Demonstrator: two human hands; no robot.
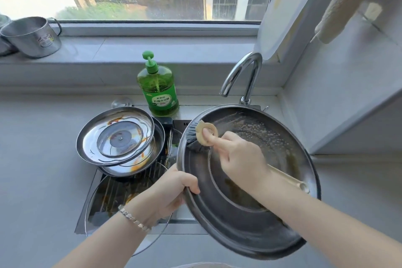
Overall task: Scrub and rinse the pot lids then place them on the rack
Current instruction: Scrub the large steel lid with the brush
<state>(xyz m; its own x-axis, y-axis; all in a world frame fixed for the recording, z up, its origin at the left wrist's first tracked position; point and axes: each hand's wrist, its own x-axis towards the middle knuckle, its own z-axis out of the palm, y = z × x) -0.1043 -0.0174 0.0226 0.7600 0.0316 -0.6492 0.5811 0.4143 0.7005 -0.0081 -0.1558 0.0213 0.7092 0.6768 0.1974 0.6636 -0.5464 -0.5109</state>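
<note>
The left hand (171, 189) gripped the large steel pot lid's (250, 220) rim at lower centre; the right hand (241, 159), clamped on a dish brush (203, 135), pressed its bristles inside.

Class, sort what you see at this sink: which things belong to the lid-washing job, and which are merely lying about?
In the job:
big steel lid, gripped by the left hand
brush, held in the right hand
stacked dirty lids
glass lid below them
soap bottle
tap

Lying about:
metal mug
hanging cloth
</note>
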